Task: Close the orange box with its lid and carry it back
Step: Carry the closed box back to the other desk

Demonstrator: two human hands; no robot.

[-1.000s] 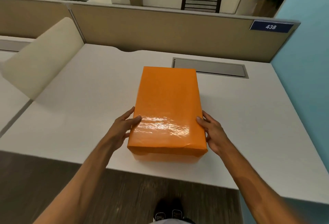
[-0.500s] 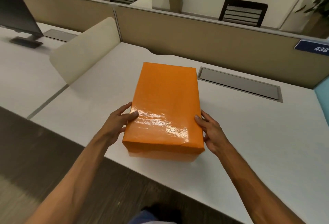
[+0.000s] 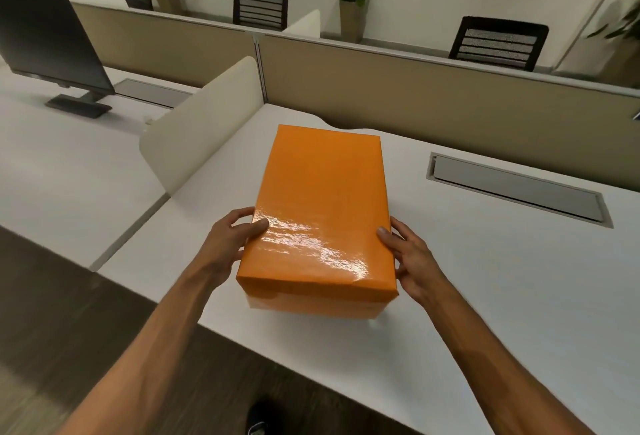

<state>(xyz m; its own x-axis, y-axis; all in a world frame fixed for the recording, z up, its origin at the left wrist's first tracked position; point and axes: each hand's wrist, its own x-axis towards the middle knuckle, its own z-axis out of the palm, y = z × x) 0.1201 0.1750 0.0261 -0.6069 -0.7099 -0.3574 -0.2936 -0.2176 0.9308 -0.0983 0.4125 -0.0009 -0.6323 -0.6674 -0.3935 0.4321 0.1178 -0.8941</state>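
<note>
Two hands are gripping the orange box (image 3: 322, 206) near its close end: we are pressing our left hand (image 3: 228, 244) against its left side, thumb on the lid (image 3: 311, 244), and our right hand (image 3: 412, 261) against its right side. Lid is sitting fully on. Box is at the near edge of the white desk (image 3: 485, 279); we can't tell if it's lifted. Monitor (image 3: 48, 40) is standing far left.

the orange box (image 3: 322, 213) has a glossy, slightly wrinkled film-like skin, with glare near its front. the white counter (image 3: 502, 282) looks smooth and matt. the floor (image 3: 52, 313) looks like dark wood grain.
</note>
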